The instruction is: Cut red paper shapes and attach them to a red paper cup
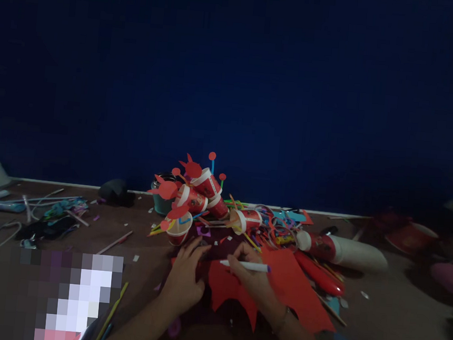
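My right hand (251, 275) is closed around a white marker (244, 266) with a purple cap, lying sideways with its tip pointing left over a sheet of red paper (287, 286). My left hand (185, 275) lies flat with fingers spread, pressing down on the dark surface and the red paper's left edge. Just beyond both hands is a pile of red paper cups (200, 194) fitted with red paper shapes and coloured straws.
A stack of red and white cups (338, 249) lies on its side to the right. Coloured straws and paper scraps (269, 226) litter the brown floor. A teal pot (162, 199) stands behind the pile. Wires and tools (48, 212) lie left, against a dark blue wall.
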The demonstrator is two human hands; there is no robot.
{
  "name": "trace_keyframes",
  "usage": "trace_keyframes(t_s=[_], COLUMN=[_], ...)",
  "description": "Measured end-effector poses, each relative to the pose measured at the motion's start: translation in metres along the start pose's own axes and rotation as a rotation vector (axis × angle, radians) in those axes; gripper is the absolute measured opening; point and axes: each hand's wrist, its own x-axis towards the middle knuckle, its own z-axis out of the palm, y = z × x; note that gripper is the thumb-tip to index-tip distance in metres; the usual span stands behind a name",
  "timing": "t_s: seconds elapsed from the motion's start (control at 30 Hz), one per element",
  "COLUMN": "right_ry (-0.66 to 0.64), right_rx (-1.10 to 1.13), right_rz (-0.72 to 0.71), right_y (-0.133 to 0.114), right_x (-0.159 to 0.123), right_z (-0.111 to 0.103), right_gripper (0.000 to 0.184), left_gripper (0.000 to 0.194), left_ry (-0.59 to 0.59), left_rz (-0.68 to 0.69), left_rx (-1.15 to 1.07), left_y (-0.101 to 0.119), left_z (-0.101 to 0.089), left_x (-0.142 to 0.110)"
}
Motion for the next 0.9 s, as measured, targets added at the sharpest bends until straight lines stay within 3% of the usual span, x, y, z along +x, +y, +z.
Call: trace_keyframes(t_s=[0.1, 0.3, 0.9], right_ry=[-0.06, -0.03, -0.061], right_rx=[-0.08, -0.176, -0.108], right_rz=[0.045, 0.046, 0.074], right_y=[0.003, 0.012, 0.0], right_x=[-0.002, 0.001, -0.004], right_z=[0.008, 0.013, 0.016], right_gripper=[0.022, 0.019, 0.022], left_gripper=[0.065, 0.068, 0.067], left_ry=[0.013, 0.022, 0.015], left_rz=[0.01, -0.008, -0.019], left_rx=[-0.014, -0.029, -0.026], left_y=[0.001, 0.002, 0.005], left_z=[0.0, -0.001, -0.003], left_x=[0.0, -0.001, 0.0])
